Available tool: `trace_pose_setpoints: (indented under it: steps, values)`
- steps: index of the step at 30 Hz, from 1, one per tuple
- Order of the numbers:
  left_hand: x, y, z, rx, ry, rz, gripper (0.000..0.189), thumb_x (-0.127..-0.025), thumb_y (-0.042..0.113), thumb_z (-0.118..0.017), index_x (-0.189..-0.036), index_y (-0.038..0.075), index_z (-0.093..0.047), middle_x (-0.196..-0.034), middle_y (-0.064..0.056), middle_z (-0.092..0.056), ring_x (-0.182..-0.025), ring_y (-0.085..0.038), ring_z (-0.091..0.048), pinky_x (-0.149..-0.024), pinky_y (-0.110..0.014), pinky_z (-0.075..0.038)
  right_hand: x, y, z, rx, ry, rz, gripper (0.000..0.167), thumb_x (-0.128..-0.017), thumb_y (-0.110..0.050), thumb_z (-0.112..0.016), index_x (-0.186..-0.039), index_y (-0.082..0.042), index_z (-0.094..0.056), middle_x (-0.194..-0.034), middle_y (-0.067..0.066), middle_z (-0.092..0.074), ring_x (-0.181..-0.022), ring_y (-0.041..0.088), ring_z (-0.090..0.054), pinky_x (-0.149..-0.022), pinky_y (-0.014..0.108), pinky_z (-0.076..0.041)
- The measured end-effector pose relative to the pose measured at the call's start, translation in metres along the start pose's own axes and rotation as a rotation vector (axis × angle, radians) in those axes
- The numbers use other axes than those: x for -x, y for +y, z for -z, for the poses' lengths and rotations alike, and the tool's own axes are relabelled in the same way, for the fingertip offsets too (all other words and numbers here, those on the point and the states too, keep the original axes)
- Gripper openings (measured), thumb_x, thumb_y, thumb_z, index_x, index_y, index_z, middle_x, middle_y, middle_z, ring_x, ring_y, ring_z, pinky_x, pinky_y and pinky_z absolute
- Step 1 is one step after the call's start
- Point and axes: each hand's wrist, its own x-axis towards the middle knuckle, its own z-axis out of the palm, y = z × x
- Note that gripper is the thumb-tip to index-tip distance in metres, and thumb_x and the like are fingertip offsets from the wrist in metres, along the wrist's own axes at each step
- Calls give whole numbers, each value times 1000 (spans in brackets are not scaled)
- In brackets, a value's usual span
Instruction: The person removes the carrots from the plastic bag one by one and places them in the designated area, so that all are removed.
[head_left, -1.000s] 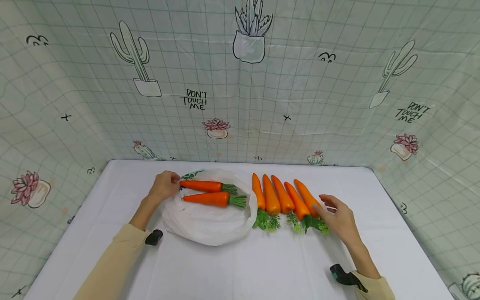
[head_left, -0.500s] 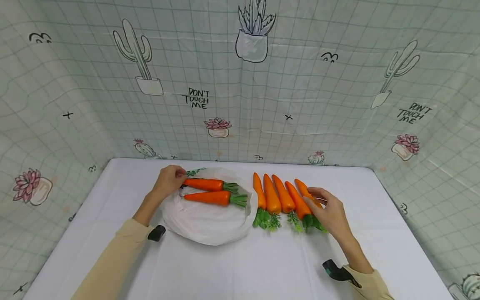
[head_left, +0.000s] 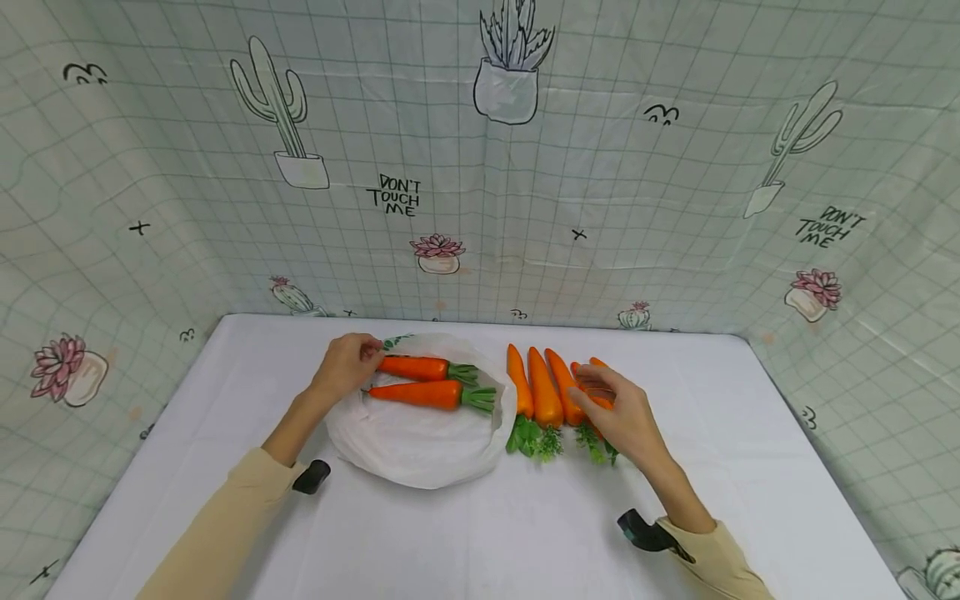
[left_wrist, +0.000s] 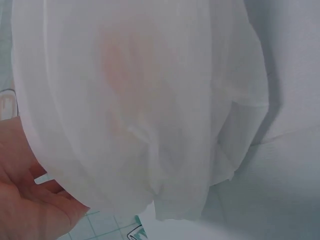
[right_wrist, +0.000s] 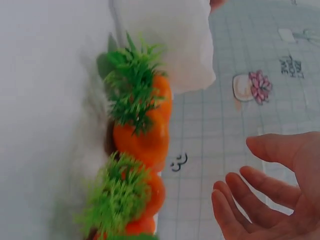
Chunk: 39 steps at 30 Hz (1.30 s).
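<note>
With twelve o'clock taken as the far edge of the bench (head_left: 465,542), the rim of the white bag (head_left: 412,450) is pinched at about eleven o'clock by the left hand (head_left: 347,367). Two carrots (head_left: 416,394) with short green stems are contained in the bag's mouth, tips pointed toward nine. At the bag's three o'clock, a row of leafy carrots (head_left: 546,392) is laid out, its three o'clock end partly hidden by the right hand (head_left: 621,412); that grip is fairly wide, fingers parted and slightly bent, and no carrot is seen to be held by it.

Because the carrots beneath the right fingers are packed side by side, two could be caught at once, or a neighbour could be knocked askew. A poor purchase may be got on the smooth, tapered bodies, and a carrot could be dropped. The leafy tops (head_left: 549,446) might be snagged on the bag's rim, by which the thin film could be dragged or folded shut. Should the left grip be loosened, the mouth could be closed over by its own slack.
</note>
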Motion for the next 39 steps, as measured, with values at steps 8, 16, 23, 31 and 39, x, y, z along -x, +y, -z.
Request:
trace_pose_setpoints:
  steps: [8,16,23,31,39]
  values:
    - [14,3,3,-27,44,17,20,-97,0,-62,-109,-15,-68,-94,-23,-68,-80,-31,-61,-71,-41,-55,-11,-18,-19,-50,-63,46,36,-95,-9,-73,-127,4,-65,-123,23,-68,-110,37,-67,-97,51,-54]
    - [28,3,7,-66,89,52,20,-95,-3,-62,-109,-16,-68,-96,-26,-66,-86,-37,-65,-75,-48,-56,-25,-36,-35,-35,-134,97,39,-94,-9,-75,-128,7,-65,-126,22,-67,-108,39,-68,-95,51,-55]
    - [34,1,6,-89,95,61,20,-94,-4,-64,-109,-17,-67,-93,-25,-64,-83,-35,-63,-74,-47,-56,-37,-52,-50,-29,-229,118,40,-95,-10,-74,-130,7,-63,-128,22,-66,-114,39,-65,-99,51,-53]
    - [41,2,3,-165,69,123,25,-94,-1,-66,-113,-17,-65,-96,-27,-64,-83,-36,-63,-71,-47,-56,-48,-61,-68,-25,-305,190,40,-96,-8,-71,-131,7,-62,-127,24,-65,-117,41,-63,-102,50,-51]
    - [48,0,1,-202,42,189,30,-93,-1,-66,-116,-19,-62,-102,-31,-63,-90,-42,-64,-75,-51,-56,-54,-65,-85,20,-383,207,40,-97,-10,-71,-131,7,-61,-127,24,-64,-114,43,-61,-100,53,-51]
